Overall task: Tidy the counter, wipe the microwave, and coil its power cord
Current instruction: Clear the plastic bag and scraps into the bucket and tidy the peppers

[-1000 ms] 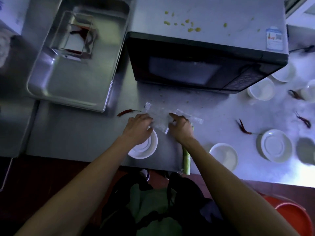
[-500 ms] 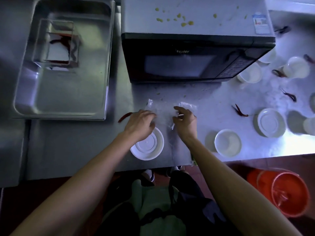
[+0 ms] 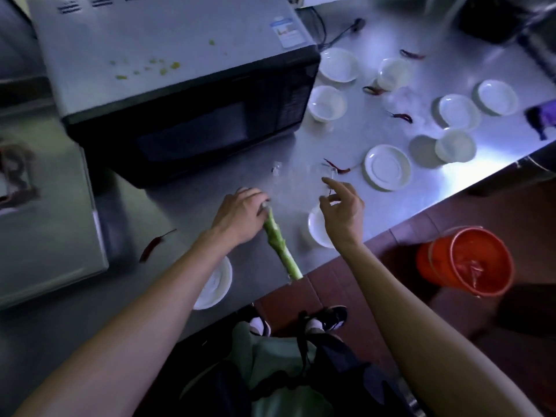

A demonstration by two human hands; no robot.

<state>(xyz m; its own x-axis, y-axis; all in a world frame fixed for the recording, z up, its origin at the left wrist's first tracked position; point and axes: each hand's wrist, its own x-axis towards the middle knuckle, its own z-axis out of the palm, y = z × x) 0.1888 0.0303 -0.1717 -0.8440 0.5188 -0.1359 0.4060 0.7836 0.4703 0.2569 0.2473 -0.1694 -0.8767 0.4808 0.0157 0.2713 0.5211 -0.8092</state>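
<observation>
We see a shiny steel counter (image 3: pixel 210 203) with a big grey and black microwave oven (image 3: pixel 180 85) on it. Small yellow-green crumbs (image 3: pixel 150 66) dot its top. Its thin black power cord (image 3: pixel 340 34) lies loose on the counter behind its right corner.

Our left hand (image 3: pixel 240 215) is curled around the top end of a long pale green vegetable stalk (image 3: pixel 279 245), which lies on the counter and pokes past the front edge. Our right hand (image 3: pixel 343 212) hangs above the counter with fingers loosely bent. A thin clear plastic bag (image 3: pixel 298 188) is spread between the two hands; the picture is blurry here, so we cannot tell if the right hand pinches it.

A small white saucer (image 3: pixel 316 230) sits partly under the right hand, and another white saucer (image 3: pixel 216 284) peeks out under the left arm. More white dishes (image 3: pixel 388 168) and dried red chillies (image 3: pixel 338 168) are scattered on the right. One red chilli (image 3: pixel 153 245) lies beside a steel tray (image 3: pixel 45 236). An orange bucket (image 3: pixel 469 260) stands on the floor.
</observation>
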